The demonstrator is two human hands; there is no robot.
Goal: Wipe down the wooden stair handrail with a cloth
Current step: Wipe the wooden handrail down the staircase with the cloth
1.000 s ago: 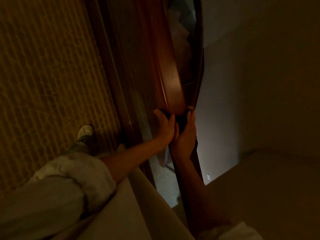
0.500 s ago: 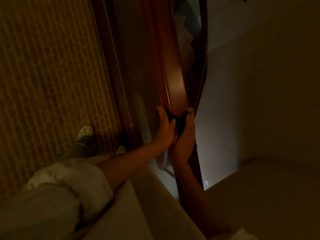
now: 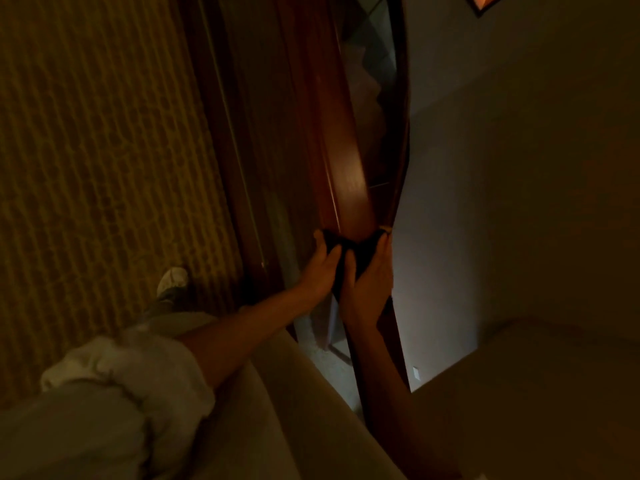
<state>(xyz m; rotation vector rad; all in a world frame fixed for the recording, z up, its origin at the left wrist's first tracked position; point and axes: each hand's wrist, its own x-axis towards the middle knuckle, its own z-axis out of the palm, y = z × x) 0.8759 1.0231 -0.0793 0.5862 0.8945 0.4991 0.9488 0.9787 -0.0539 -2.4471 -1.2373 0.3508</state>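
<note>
patterned carpet (image 3: 86,168) left | pale shoe (image 3: 172,277) on carpet | framed picture corner (image 3: 481,3) top right

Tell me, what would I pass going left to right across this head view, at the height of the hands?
Patterned carpet → shoe → left hand → right hand → pale wall. Both hands grip a dark cloth on the wooden handrail.

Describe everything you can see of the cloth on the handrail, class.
The cloth looks dark, almost black, soft and bunched. It lies across the reddish wooden handrail, wrapped over its top. The left hand grips its left end, the right hand its right end. Dim light hides its weave and edges.
</note>
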